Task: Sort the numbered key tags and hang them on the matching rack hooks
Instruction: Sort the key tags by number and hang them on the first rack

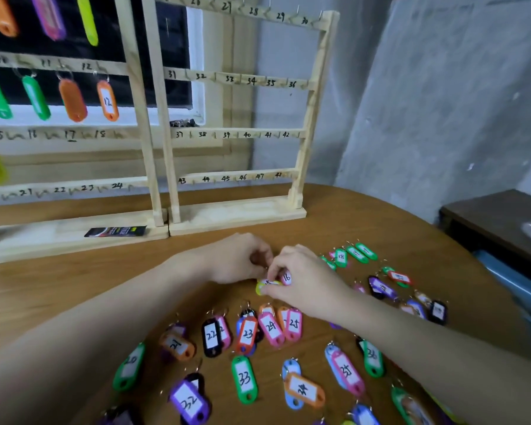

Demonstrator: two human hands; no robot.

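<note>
My two hands meet over the wooden table point(43, 289) in front of the racks. My right hand point(301, 280) pinches a yellow key tag point(265, 286), and a tag marked 16 point(286, 277) shows between its fingers. My left hand point(236, 259) has its fingers curled at the ring end of the yellow tag; what they pinch is hidden. Several numbered tags lie below, among them 22 point(211, 336), 23 point(247, 334) and 33 point(244, 378). The left rack point(74, 133) carries hung tags, one orange tag reading 12 point(107, 101). The right rack point(239, 134) has bare hooks numbered 31 to 48.
More tags lie in a cluster at the right point(353, 254) near the table's curved edge. A small black packet point(115, 231) rests on the left rack's base. A dark cabinet point(497, 222) stands off the table at the right, beside a grey wall.
</note>
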